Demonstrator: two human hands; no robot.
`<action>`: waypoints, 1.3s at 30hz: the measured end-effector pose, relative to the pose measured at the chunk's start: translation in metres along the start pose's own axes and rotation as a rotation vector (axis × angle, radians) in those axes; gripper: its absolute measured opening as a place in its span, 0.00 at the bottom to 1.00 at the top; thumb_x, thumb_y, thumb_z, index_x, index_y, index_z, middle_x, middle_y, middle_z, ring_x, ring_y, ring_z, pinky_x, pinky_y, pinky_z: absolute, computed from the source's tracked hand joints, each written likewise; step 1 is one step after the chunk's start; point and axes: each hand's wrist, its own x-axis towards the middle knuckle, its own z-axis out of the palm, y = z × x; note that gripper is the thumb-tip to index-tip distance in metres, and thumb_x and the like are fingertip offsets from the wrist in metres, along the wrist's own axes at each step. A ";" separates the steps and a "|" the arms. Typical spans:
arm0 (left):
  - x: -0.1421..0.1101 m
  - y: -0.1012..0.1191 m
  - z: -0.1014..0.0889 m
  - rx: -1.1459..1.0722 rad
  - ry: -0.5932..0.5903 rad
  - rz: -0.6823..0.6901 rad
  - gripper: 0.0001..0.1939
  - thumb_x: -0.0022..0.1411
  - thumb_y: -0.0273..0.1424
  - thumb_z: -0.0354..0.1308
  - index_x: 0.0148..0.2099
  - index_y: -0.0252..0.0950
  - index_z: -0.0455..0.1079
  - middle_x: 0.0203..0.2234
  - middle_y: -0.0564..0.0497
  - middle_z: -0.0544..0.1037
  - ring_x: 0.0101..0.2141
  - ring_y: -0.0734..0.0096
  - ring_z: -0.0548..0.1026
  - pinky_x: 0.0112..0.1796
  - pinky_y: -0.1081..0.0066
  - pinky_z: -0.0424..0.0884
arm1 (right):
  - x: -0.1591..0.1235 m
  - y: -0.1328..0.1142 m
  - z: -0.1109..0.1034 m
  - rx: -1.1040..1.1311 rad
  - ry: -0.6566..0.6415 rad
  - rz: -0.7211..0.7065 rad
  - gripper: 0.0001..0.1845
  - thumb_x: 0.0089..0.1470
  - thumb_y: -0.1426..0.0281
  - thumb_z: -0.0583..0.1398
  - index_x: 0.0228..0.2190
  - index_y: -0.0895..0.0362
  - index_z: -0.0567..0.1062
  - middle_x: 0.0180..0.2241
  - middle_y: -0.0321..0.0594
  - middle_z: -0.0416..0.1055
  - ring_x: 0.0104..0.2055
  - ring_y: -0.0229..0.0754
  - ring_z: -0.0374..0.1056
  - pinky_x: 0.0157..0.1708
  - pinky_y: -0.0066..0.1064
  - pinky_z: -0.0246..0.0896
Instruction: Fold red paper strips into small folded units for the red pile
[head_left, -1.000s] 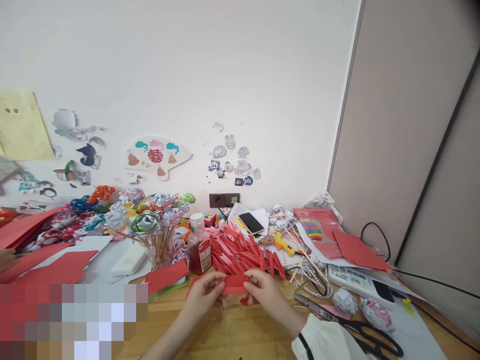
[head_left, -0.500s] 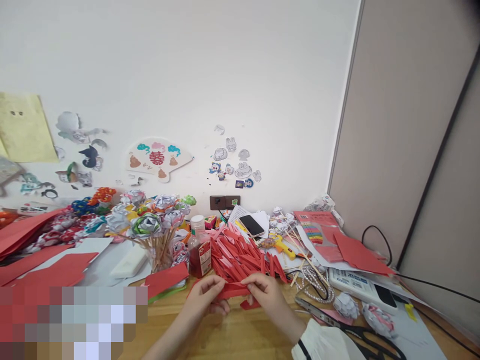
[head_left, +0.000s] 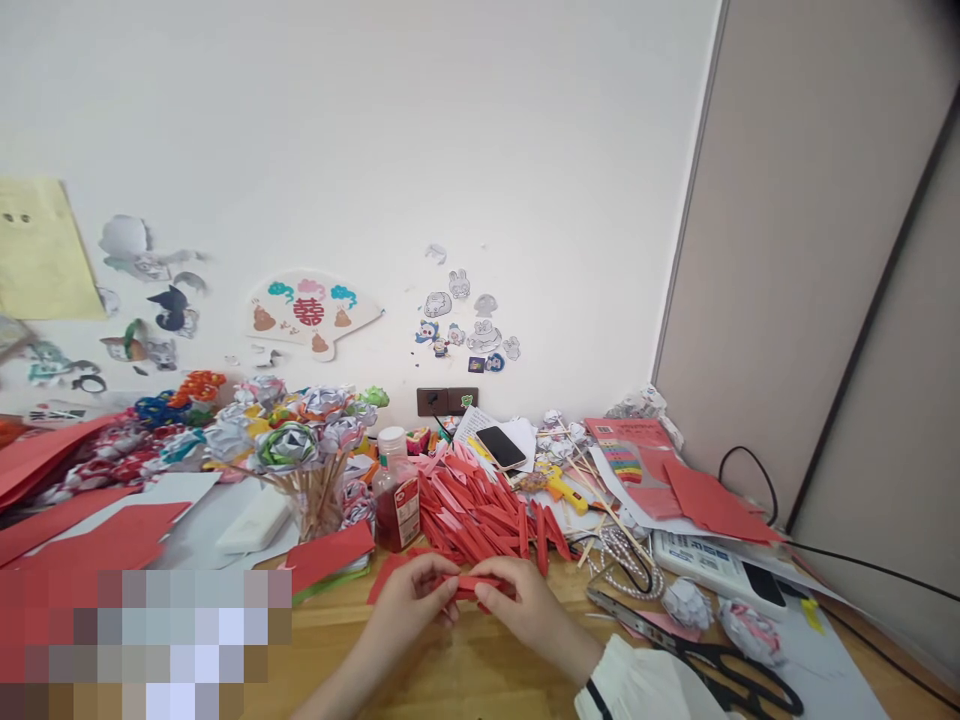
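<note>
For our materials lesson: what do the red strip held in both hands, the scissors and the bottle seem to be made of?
Red strip: probably matte paper, thin with straight edges.
Scissors: likely metal blades, grey with slight sheen; handles black, probably plastic.
Bottle: transparent and glossy, red showing through; glass or plastic, cannot tell.

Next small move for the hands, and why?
I'd probably press the red paper flatter between the fingers: the left hand and right hand both pinch it, and it shows as a narrow band, like many red strips piled beyond.
</note>
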 end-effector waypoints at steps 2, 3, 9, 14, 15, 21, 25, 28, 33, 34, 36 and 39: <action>0.001 -0.005 0.001 0.037 0.006 0.045 0.16 0.41 0.41 0.59 0.27 0.33 0.64 0.15 0.55 0.71 0.16 0.72 0.70 0.21 0.72 0.67 | 0.000 0.001 0.003 -0.021 -0.009 0.003 0.13 0.51 0.67 0.51 0.30 0.59 0.72 0.28 0.39 0.70 0.31 0.38 0.64 0.30 0.26 0.56; 0.001 -0.007 0.002 0.056 0.012 0.066 0.16 0.41 0.40 0.59 0.27 0.32 0.65 0.16 0.55 0.71 0.17 0.73 0.70 0.21 0.72 0.67 | 0.001 0.002 0.004 -0.026 -0.011 0.009 0.13 0.52 0.66 0.50 0.29 0.59 0.72 0.27 0.38 0.70 0.30 0.38 0.64 0.30 0.25 0.56; 0.001 -0.012 0.004 0.068 0.041 0.027 0.16 0.40 0.40 0.60 0.27 0.33 0.65 0.16 0.55 0.71 0.16 0.73 0.70 0.20 0.73 0.66 | 0.003 0.009 0.007 -0.065 -0.032 0.020 0.12 0.50 0.66 0.52 0.26 0.59 0.73 0.24 0.37 0.70 0.27 0.37 0.63 0.27 0.25 0.54; -0.001 -0.008 0.004 0.060 -0.007 -0.063 0.17 0.40 0.42 0.59 0.25 0.33 0.65 0.12 0.55 0.71 0.15 0.72 0.70 0.18 0.74 0.64 | 0.004 0.009 0.003 -0.095 -0.082 -0.001 0.14 0.52 0.66 0.51 0.23 0.58 0.72 0.21 0.36 0.68 0.25 0.36 0.62 0.25 0.24 0.53; -0.001 -0.007 0.005 0.070 -0.004 -0.068 0.17 0.40 0.43 0.59 0.24 0.33 0.65 0.11 0.55 0.71 0.15 0.72 0.70 0.18 0.75 0.63 | 0.004 0.009 0.003 -0.099 -0.094 -0.005 0.15 0.52 0.65 0.50 0.23 0.58 0.72 0.21 0.36 0.68 0.24 0.36 0.62 0.24 0.24 0.53; -0.003 -0.006 0.005 0.132 0.004 -0.069 0.17 0.39 0.44 0.58 0.21 0.33 0.63 0.08 0.55 0.70 0.12 0.73 0.68 0.16 0.77 0.60 | 0.002 0.009 -0.001 -0.116 -0.158 -0.016 0.16 0.53 0.65 0.49 0.23 0.58 0.71 0.18 0.33 0.65 0.21 0.34 0.61 0.23 0.23 0.53; -0.003 -0.007 0.004 0.139 -0.012 -0.061 0.16 0.41 0.43 0.57 0.21 0.34 0.61 0.07 0.56 0.70 0.11 0.74 0.68 0.15 0.77 0.60 | 0.003 0.012 -0.007 -0.146 -0.178 0.002 0.15 0.53 0.64 0.49 0.24 0.58 0.71 0.17 0.32 0.64 0.21 0.34 0.61 0.23 0.22 0.53; -0.003 -0.004 0.003 0.135 -0.016 -0.071 0.16 0.41 0.43 0.57 0.21 0.35 0.61 0.06 0.57 0.68 0.11 0.74 0.67 0.14 0.77 0.59 | 0.003 0.013 -0.012 -0.170 -0.166 0.005 0.16 0.53 0.64 0.49 0.23 0.58 0.70 0.17 0.33 0.64 0.21 0.34 0.61 0.23 0.22 0.53; -0.004 0.004 0.001 0.097 -0.019 -0.104 0.18 0.38 0.45 0.58 0.21 0.35 0.60 0.05 0.57 0.68 0.10 0.73 0.67 0.14 0.76 0.60 | 0.004 0.012 -0.018 -0.131 -0.188 0.005 0.15 0.52 0.63 0.50 0.24 0.58 0.71 0.20 0.34 0.67 0.23 0.35 0.62 0.24 0.22 0.54; -0.003 0.004 0.000 0.093 -0.020 -0.109 0.19 0.38 0.45 0.58 0.21 0.35 0.60 0.06 0.57 0.68 0.10 0.73 0.67 0.14 0.76 0.61 | 0.004 0.012 -0.018 -0.119 -0.192 0.010 0.16 0.52 0.63 0.50 0.23 0.58 0.71 0.19 0.34 0.67 0.23 0.35 0.62 0.24 0.23 0.54; -0.002 0.004 -0.002 0.093 -0.029 -0.112 0.19 0.37 0.46 0.58 0.21 0.35 0.60 0.06 0.57 0.69 0.10 0.73 0.67 0.14 0.76 0.61 | 0.005 0.013 -0.019 -0.090 -0.192 0.020 0.17 0.52 0.62 0.49 0.22 0.59 0.70 0.19 0.34 0.66 0.22 0.35 0.62 0.24 0.23 0.54; 0.000 0.000 -0.004 0.099 -0.041 -0.108 0.19 0.39 0.45 0.58 0.22 0.34 0.61 0.06 0.56 0.69 0.11 0.73 0.68 0.14 0.76 0.61 | 0.005 0.014 -0.019 -0.031 -0.193 0.040 0.19 0.53 0.61 0.49 0.22 0.59 0.70 0.17 0.34 0.65 0.21 0.34 0.62 0.23 0.23 0.55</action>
